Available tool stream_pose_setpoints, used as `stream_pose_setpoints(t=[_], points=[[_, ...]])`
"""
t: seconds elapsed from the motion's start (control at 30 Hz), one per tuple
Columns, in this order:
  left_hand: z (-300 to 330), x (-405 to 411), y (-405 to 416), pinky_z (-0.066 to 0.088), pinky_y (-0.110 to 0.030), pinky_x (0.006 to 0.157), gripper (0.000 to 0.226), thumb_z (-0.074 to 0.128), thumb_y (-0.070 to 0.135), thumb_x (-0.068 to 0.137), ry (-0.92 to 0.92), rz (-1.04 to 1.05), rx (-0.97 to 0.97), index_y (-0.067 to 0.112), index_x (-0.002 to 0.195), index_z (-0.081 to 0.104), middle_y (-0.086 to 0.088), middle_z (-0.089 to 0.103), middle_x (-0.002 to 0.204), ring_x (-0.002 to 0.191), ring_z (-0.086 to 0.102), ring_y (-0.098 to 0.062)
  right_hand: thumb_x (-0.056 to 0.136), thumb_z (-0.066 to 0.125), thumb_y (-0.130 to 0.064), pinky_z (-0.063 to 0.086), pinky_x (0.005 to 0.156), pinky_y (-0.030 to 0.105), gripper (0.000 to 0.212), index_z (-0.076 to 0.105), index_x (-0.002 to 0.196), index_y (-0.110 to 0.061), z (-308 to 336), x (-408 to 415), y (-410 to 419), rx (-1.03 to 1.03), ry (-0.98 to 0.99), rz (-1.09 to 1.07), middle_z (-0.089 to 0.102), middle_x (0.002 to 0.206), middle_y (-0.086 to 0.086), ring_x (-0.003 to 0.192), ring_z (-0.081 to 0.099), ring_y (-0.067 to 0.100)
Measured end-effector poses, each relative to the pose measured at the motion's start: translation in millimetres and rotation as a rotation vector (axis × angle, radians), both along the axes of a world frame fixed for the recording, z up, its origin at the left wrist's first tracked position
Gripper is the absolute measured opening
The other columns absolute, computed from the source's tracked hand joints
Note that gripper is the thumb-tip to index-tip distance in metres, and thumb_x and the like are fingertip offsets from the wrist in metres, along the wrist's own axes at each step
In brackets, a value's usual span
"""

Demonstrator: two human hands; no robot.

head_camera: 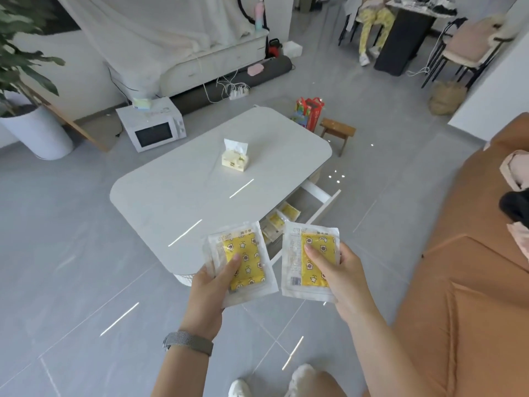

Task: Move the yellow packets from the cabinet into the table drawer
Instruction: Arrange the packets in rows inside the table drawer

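- Grey tiled floor, white table [200, 179], its drawer [312, 202] open with yellow packets inside.
- Left hand [213, 285] grips a yellow packet [243, 262].
- Right hand [339, 272] grips another packet [312, 259].

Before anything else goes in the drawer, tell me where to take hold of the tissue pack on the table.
Take the tissue pack across its two long flat sides, low on the body, coming from above. It sits alone on the white table, and the loose tissue sticking up would only tear free.
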State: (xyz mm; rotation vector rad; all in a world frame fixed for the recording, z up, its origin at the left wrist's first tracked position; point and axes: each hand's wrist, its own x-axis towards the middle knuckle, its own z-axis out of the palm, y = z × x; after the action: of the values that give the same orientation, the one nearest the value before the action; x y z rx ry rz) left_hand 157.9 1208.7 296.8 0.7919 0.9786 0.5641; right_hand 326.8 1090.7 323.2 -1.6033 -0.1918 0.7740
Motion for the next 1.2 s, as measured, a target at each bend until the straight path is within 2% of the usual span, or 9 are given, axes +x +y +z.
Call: stream_pose_setpoints(t=[0.23,0.33,0.47,0.67,0.83,0.97,1.0,1.1,1.2], points=[[-17,66,28,0.062,-0.030,0.069,0.026,0.066,0.019,0.091,0.037,-0.002,-0.024,0.009,0.115,0.068,-0.009,0.075,0.107,0.095,0.074,-0.024,0.081,0.079,-0.019,0.060,0.074,0.036,0.022,0.070,0.101,-0.016,-11,78,27,-0.017,0.002,-0.006,0.076,0.094,0.002,0.085,0.073,0.020],[-25,113,34,0.062,-0.032,0.071,0.028,0.066,0.018,0.091,0.038,0.016,-0.019,0.008,0.117,0.067,-0.008,0.076,0.106,0.095,0.074,-0.023,0.082,0.078,-0.018,0.059,0.071,0.034,0.020,0.070,0.100,-0.014,-16,124,36,-0.020,0.005,0.013,0.076,0.092,0.003,0.083,0.073,0.019],[-31,192,39,0.059,-0.028,0.062,0.024,0.065,0.015,0.091,0.007,0.055,-0.041,0.007,0.114,0.068,-0.008,0.076,0.103,0.089,0.075,-0.021,0.082,0.077,-0.017,0.058,0.065,0.030,0.018,0.070,0.099,-0.013,-19,200,47,-0.035,-0.007,0.054,0.076,0.090,0.003,0.080,0.073,0.018],[-47,293,49,0.059,-0.029,0.063,0.028,0.065,0.016,0.092,-0.002,0.118,-0.067,0.006,0.118,0.066,-0.010,0.075,0.107,0.096,0.073,-0.026,0.082,0.077,-0.018,0.057,0.061,0.025,0.018,0.070,0.098,-0.014,-23,306,70,-0.075,-0.053,0.171,0.076,0.089,0.000,0.079,0.074,0.015],[-59,340,62,0.061,-0.035,0.076,0.030,0.065,0.017,0.092,0.037,0.159,-0.089,0.004,0.119,0.066,-0.012,0.075,0.108,0.098,0.073,-0.027,0.082,0.077,-0.019,0.058,0.064,0.027,0.019,0.070,0.100,-0.015,-39,363,104,-0.081,-0.038,0.229,0.076,0.089,0.000,0.080,0.073,0.016],[-70,371,89,0.057,-0.026,0.061,0.025,0.064,0.020,0.094,0.091,0.154,-0.066,0.007,0.115,0.068,-0.011,0.075,0.107,0.094,0.073,-0.025,0.083,0.077,-0.018,0.060,0.071,0.030,0.019,0.070,0.100,-0.014,-56,394,144,-0.084,-0.026,0.288,0.076,0.091,0.002,0.082,0.073,0.016],[-73,379,97,0.058,-0.029,0.064,0.024,0.064,0.021,0.093,0.104,0.155,-0.064,0.008,0.113,0.069,-0.010,0.076,0.105,0.095,0.073,-0.025,0.083,0.077,-0.019,0.060,0.073,0.031,0.018,0.070,0.099,-0.014,-60,402,153,-0.087,-0.028,0.301,0.076,0.091,0.001,0.083,0.073,0.017],[-82,406,124,0.056,-0.043,0.088,0.025,0.066,0.021,0.092,0.118,0.174,-0.063,0.006,0.112,0.069,-0.011,0.076,0.105,0.099,0.072,-0.028,0.083,0.077,-0.019,0.060,0.073,0.031,0.018,0.070,0.099,-0.015,-70,429,181,-0.102,-0.018,0.316,0.076,0.090,0.000,0.083,0.073,0.017],[-91,432,147,0.058,-0.040,0.086,0.027,0.065,0.018,0.091,0.128,0.208,-0.063,0.004,0.114,0.067,-0.012,0.075,0.105,0.098,0.073,-0.027,0.082,0.077,-0.019,0.059,0.067,0.026,0.016,0.069,0.095,-0.018,-79,460,207,-0.125,-0.026,0.330,0.076,0.084,-0.004,0.079,0.073,0.013]])
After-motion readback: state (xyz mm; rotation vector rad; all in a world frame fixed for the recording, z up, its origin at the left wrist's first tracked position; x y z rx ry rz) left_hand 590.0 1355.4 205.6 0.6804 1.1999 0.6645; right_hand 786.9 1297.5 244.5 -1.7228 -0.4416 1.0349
